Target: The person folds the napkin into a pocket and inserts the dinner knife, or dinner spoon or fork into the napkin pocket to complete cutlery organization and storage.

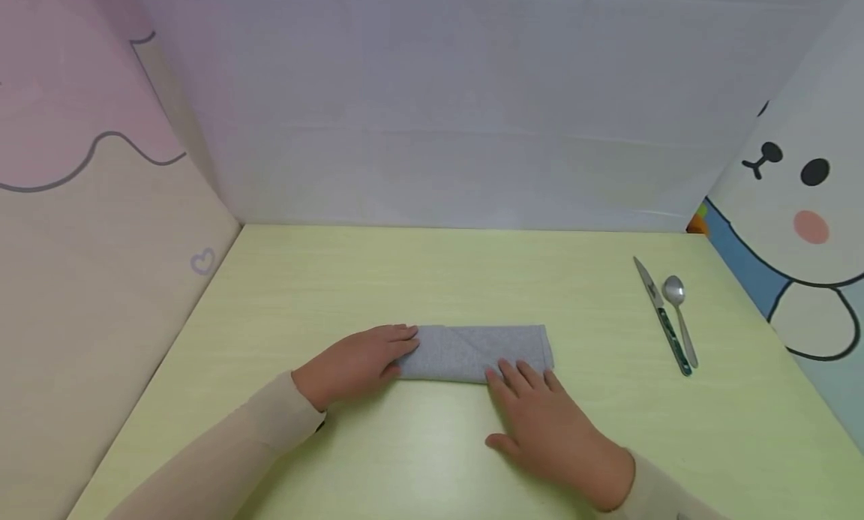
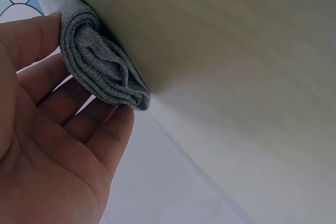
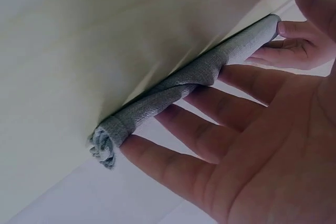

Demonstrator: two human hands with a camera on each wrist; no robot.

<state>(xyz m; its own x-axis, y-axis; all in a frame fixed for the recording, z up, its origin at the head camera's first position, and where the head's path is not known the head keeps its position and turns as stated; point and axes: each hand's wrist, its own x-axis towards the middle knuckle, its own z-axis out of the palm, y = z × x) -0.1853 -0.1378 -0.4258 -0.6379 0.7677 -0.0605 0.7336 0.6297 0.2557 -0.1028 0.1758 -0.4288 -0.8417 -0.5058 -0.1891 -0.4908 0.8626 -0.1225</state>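
Note:
A grey cloth (image 1: 466,349), rolled into a flattened bundle, lies crosswise on the table. Its layered, coiled end shows beside my left hand (image 2: 58,135) in the left wrist view. That hand (image 1: 358,362) rests at the bundle's left end, fingers over the top and thumb at the near edge. My right hand (image 1: 553,430) touches the near right part of the cloth with spread, extended fingertips, its thumb out to the side over the table. In the right wrist view the right hand's fingers (image 3: 210,135) lie along the roll (image 3: 184,80), with the left hand at the far end.
A knife (image 1: 664,317) with a dark green patterned handle and a metal spoon (image 1: 678,310) lie side by side on the right of the pale yellow table (image 1: 378,272). A white panel (image 1: 459,115) stands behind, with cartoon-printed panels on both sides.

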